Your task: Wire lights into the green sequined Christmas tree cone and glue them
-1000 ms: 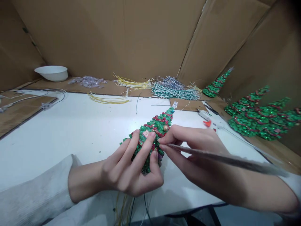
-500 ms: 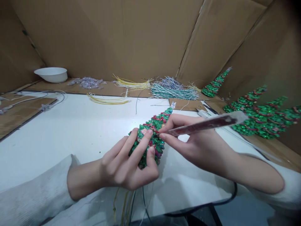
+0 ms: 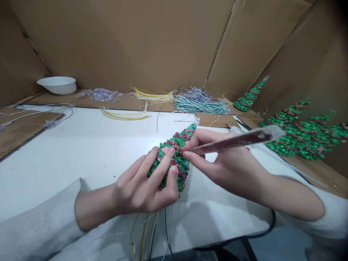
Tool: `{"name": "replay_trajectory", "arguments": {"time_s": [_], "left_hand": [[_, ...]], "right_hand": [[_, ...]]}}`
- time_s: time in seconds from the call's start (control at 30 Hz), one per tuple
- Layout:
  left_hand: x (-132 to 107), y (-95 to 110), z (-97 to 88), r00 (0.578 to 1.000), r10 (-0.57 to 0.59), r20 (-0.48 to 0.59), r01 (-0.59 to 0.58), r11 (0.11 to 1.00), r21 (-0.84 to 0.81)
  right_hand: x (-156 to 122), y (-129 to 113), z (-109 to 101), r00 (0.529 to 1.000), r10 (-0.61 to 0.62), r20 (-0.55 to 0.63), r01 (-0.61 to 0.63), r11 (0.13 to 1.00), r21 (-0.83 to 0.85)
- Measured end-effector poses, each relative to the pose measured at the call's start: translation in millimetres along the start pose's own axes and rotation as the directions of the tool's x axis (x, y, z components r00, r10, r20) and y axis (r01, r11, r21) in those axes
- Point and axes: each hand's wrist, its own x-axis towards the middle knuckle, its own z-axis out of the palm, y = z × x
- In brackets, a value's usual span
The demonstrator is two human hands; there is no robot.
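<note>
A small green Christmas tree ornament (image 3: 176, 139) with red garlands lies tilted over the white board, its tip pointing up and to the right. My left hand (image 3: 146, 181) is closed around its lower part, fingers across the front. In my right hand (image 3: 225, 159) is a slim, flat tool with a dark red, plastic-wrapped handle (image 3: 239, 140), pinched near its tip. That tip meets the middle of the tree, close to my left fingertips; its exact shape is too small to tell. Yellow and dark green wires (image 3: 143, 232) hang below my left hand.
Several finished-looking green trees (image 3: 296, 134) stand at the right, another tree (image 3: 251, 95) behind them. Along the back lie teal and white wires (image 3: 202, 106), yellow wires (image 3: 153, 96), clear plastic pieces (image 3: 100, 94) and a white bowl (image 3: 58, 86). Cardboard walls (image 3: 122, 43) enclose the white board (image 3: 81, 145).
The tree and my left hand have shifted very slightly down and to the left. The tool stays against the tree, its handle tilted almost the same.
</note>
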Motion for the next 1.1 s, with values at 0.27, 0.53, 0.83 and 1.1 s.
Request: {"name": "replay_trajectory", "arguments": {"time_s": [0.27, 0.53, 0.83, 1.1], "left_hand": [[-2.3, -3.0, 4.7, 0.999, 0.009, -0.038, -0.010, 0.999, -0.030], [-4.4, -3.7, 5.5, 1.000, 0.008, -0.021, -0.008, 1.000, -0.016], [-4.0, -2.1, 5.7, 1.000, -0.004, -0.007, 0.004, 1.000, -0.031], [-4.5, -2.2, 5.8, 1.000, -0.007, -0.003, 0.007, 1.000, -0.023]], "right_hand": [[2.1, 0.1, -1.1, 1.000, 0.023, -0.007, -0.023, 0.999, 0.034], [4.7, 2.5, -0.2, 0.999, 0.028, -0.029, -0.028, 1.000, 0.012], [4.3, 2.8, -0.9, 0.999, 0.023, -0.028, -0.023, 1.000, 0.000], [6.5, 3.3, -0.7, 0.999, 0.041, -0.002, -0.041, 0.999, 0.007]]}}
